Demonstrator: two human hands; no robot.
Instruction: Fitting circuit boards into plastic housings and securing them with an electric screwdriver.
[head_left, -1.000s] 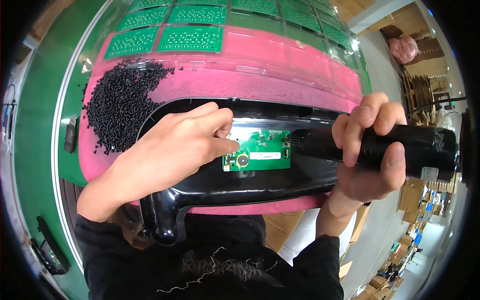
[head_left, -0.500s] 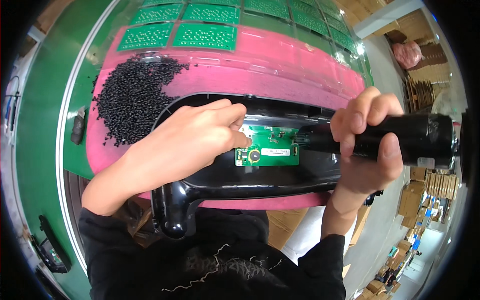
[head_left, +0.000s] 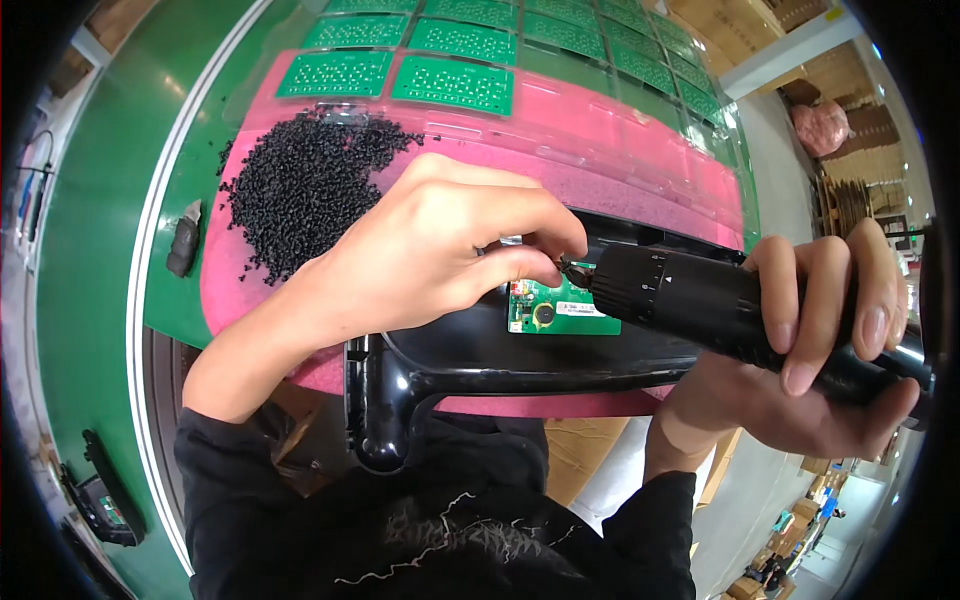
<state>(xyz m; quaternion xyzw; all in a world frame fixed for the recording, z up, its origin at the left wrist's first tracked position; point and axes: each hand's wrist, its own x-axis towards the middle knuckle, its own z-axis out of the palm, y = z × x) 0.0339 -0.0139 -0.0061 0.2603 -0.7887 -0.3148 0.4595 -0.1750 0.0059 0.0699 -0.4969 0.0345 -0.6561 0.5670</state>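
Observation:
My right hand wraps round a black electric screwdriver, which lies nearly level with its bit pointing left. At the bit's tip, my left hand has thumb and forefinger pinched on a small dark piece, apparently a black screw, mostly hidden by the fingertips. Below both hands, a green circuit board with a round part and a white label sits in a glossy black plastic housing. My left hand and the screwdriver cover the board's upper part.
A heap of small black screws lies on the pink mat, left of the housing. Beyond it, several green circuit boards lie in clear trays. A dark lump rests on the green table. Another black housing is at lower left.
My left hand has risen from the board's left side to the screwdriver's bit. My right hand has drawn the screwdriver back to the right and up off the board. The whole view has shifted slightly.

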